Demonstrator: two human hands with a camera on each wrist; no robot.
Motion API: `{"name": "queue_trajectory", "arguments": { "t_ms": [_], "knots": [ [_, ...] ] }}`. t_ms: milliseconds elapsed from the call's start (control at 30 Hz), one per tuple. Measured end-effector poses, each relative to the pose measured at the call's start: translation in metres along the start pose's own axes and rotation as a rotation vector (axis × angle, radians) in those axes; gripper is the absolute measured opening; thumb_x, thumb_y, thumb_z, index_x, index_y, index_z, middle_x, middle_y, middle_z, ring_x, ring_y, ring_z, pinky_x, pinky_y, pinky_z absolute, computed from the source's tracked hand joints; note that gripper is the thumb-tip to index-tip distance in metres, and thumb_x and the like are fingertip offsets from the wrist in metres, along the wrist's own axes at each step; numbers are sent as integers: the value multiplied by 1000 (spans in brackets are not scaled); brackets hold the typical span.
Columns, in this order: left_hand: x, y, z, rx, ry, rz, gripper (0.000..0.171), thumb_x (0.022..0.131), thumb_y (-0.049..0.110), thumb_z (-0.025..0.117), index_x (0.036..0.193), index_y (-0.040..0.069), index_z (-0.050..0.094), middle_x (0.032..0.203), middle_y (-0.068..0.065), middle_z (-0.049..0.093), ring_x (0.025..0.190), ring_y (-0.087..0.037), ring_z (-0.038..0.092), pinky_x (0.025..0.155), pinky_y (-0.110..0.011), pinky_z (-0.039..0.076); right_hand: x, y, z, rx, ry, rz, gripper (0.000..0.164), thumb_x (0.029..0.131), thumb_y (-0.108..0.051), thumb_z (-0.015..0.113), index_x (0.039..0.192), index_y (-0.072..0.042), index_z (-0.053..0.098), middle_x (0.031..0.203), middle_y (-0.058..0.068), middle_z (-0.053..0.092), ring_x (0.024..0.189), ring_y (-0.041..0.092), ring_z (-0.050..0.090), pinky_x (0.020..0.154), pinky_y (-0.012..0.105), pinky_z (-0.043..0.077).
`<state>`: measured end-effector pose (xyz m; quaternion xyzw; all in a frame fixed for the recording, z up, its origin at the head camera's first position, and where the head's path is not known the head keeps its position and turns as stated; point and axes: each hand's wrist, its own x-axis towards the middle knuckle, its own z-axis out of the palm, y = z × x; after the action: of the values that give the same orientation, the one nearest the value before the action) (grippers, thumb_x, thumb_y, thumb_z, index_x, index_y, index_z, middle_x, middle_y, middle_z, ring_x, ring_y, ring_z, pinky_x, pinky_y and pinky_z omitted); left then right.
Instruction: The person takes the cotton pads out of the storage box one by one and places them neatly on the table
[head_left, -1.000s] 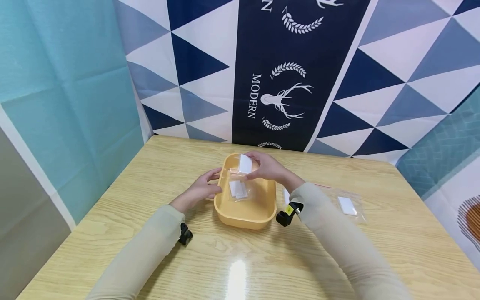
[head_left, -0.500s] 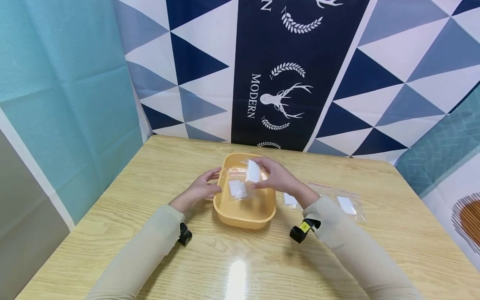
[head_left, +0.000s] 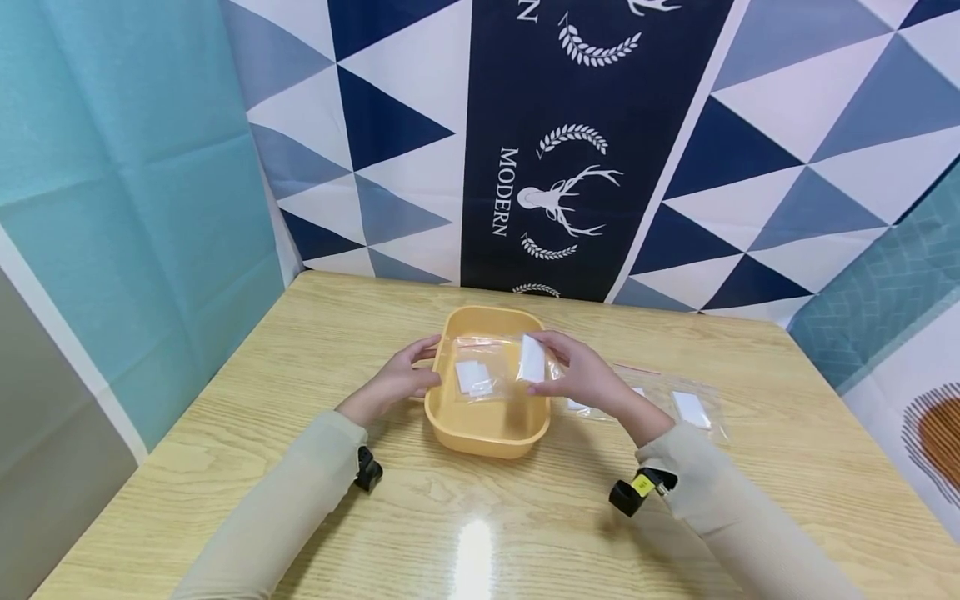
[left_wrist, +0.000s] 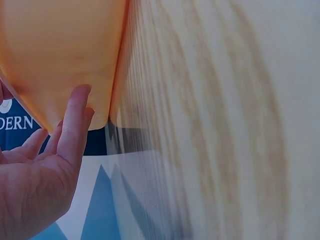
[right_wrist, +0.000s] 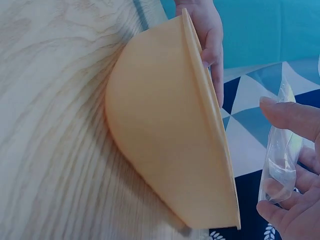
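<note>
Though clear, bag [right_wrist: 280,165] partly behind thumb [right_wrist: 292,118]

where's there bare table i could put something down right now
Bare table: between the left hand and the teal cloth, and in front of the orange tub, between the sleeves. Crowded: right of the tub, where the right hand holds a clear bag near the rim and bagged white pieces lie on the table.

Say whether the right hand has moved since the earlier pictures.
Yes: against the orange tub, the right hand has moved rightward and a little lower in the head view.
</note>
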<state>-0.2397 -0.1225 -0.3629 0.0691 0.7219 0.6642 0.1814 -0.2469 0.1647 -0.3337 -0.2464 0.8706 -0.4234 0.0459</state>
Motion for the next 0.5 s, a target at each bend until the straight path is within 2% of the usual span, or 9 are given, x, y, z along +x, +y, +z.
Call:
{"name": "queue_trajectory", "arguments": {
  "t_ms": [267, 500],
  "knots": [
    [-1, 0, 1, -11, -2, 3, 77, 80, -7, 53, 148, 5, 19, 144, -25, 27, 122, -43, 41, 89, -45, 49, -20, 14, -9, -13, 26, 18, 75, 65, -13, 85, 131, -4, 49, 131, 13, 51, 122, 31, 44, 102, 48, 36],
    [-1, 0, 1, -18, -2, 6, 76, 80, -7, 53, 148, 5, 20, 144, -25, 26, 121, -43, 41, 89, -46, 48, -39, 27, -13, -60, 27, 64, 78, 66, -21, 84, 133, -4, 48, 132, 15, 50, 121, 32, 44, 101, 49, 36]
  ]
}}
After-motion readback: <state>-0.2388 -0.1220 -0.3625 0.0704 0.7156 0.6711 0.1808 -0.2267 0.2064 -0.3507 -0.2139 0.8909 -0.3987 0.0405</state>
